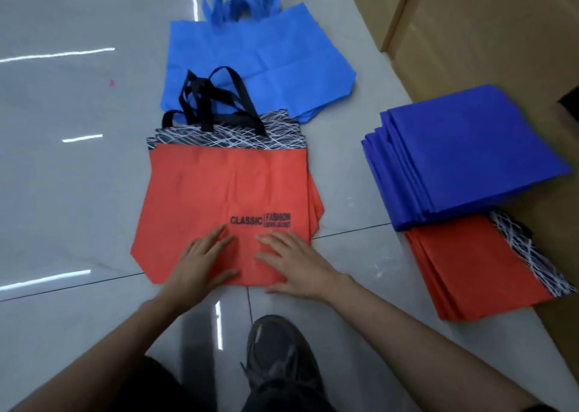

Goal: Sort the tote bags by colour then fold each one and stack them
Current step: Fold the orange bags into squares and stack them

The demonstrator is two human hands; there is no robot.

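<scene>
Orange pile (219, 186): flat before you, black handles (216, 98) pointing away.
Left hand (200, 261): your fingers straight, pressing the orange pile's near edge, gripping nothing.
Right hand (297, 264): likewise flat on that edge.
Light blue pile (260, 63): just behind the orange pile.
Folded blue stack (463, 157): right of the orange pile, overlapping a folded orange stack (463, 273).

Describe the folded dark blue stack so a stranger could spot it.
Start at the brown cardboard on the right. Two folded stacks lie at its edge; the dark blue stack is the farther, overlapping the orange stack. Unlike the lighter blue bags mid-floor, it shows no handles.
</scene>
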